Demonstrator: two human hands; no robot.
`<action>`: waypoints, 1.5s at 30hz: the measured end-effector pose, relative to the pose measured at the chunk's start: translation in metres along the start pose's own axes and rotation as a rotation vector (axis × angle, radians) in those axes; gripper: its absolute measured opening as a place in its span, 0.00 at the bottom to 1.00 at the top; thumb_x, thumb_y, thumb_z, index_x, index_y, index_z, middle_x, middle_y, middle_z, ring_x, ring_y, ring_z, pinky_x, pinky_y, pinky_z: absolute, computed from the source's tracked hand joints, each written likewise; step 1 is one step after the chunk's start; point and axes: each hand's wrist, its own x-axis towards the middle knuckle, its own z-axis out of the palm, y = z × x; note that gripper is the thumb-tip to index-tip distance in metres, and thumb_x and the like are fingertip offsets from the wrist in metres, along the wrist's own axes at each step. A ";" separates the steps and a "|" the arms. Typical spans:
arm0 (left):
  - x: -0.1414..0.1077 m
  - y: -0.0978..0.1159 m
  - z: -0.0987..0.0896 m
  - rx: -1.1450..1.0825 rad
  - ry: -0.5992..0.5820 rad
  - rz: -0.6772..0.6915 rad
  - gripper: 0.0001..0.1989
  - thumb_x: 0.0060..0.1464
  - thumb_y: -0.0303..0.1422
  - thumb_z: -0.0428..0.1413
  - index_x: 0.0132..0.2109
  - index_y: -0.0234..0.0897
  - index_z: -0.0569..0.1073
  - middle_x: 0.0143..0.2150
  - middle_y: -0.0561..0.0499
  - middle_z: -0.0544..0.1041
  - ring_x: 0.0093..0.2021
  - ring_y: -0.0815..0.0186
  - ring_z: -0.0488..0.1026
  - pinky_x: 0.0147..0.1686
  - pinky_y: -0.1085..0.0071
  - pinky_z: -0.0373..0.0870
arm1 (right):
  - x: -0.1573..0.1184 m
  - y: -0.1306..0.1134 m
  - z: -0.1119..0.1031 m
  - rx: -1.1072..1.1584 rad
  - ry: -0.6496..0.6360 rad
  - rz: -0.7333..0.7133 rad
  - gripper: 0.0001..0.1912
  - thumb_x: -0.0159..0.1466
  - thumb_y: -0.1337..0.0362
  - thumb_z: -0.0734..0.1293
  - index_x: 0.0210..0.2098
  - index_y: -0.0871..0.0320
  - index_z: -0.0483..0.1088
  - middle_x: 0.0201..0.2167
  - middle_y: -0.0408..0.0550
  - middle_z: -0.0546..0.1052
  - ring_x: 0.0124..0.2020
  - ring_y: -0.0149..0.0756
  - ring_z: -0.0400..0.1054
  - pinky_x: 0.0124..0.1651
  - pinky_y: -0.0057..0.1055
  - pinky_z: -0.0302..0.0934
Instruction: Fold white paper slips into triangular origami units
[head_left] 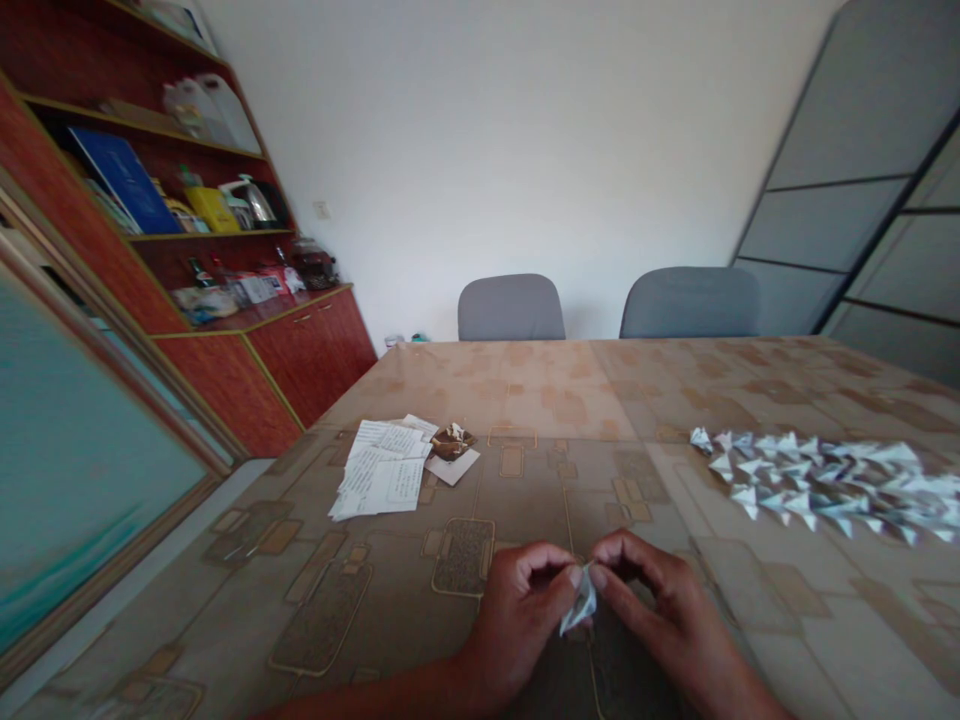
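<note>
Pinching a small folded whitish paper piece (580, 604) in left hand (520, 612) and right hand (660, 605), above the brown patterned desk (551, 505). Facing white rectangular paper slips (384, 472) to the left, bearing printed lines (401, 482) too small to read.

The left hand (521, 620), the right hand (667, 615) and both forearms (397, 695) are bare.

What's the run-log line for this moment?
left hand: pinching paper piece | right hand: pinching same piece | table, left side: loose sheets | right side: folded pieces, grouped
</note>
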 end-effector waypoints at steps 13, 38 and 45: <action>0.002 -0.004 0.000 -0.042 -0.031 -0.004 0.15 0.53 0.40 0.59 0.30 0.29 0.75 0.24 0.50 0.73 0.25 0.68 0.70 0.26 0.75 0.65 | 0.002 0.000 0.002 0.056 0.020 0.004 0.15 0.65 0.56 0.61 0.25 0.57 0.66 0.22 0.41 0.68 0.25 0.32 0.65 0.29 0.25 0.59; 0.004 0.001 0.000 -0.204 -0.023 -0.088 0.19 0.48 0.45 0.62 0.28 0.30 0.73 0.21 0.50 0.74 0.21 0.69 0.71 0.23 0.75 0.67 | 0.005 0.013 -0.003 0.374 -0.046 0.103 0.11 0.61 0.57 0.69 0.29 0.57 0.75 0.24 0.41 0.76 0.28 0.31 0.70 0.32 0.23 0.62; 0.002 -0.001 -0.002 -0.150 -0.040 -0.076 0.18 0.50 0.44 0.61 0.29 0.30 0.74 0.23 0.49 0.74 0.23 0.67 0.72 0.23 0.74 0.65 | 0.004 0.010 -0.001 0.374 -0.044 0.104 0.10 0.59 0.58 0.70 0.27 0.58 0.74 0.22 0.41 0.76 0.26 0.32 0.71 0.31 0.24 0.63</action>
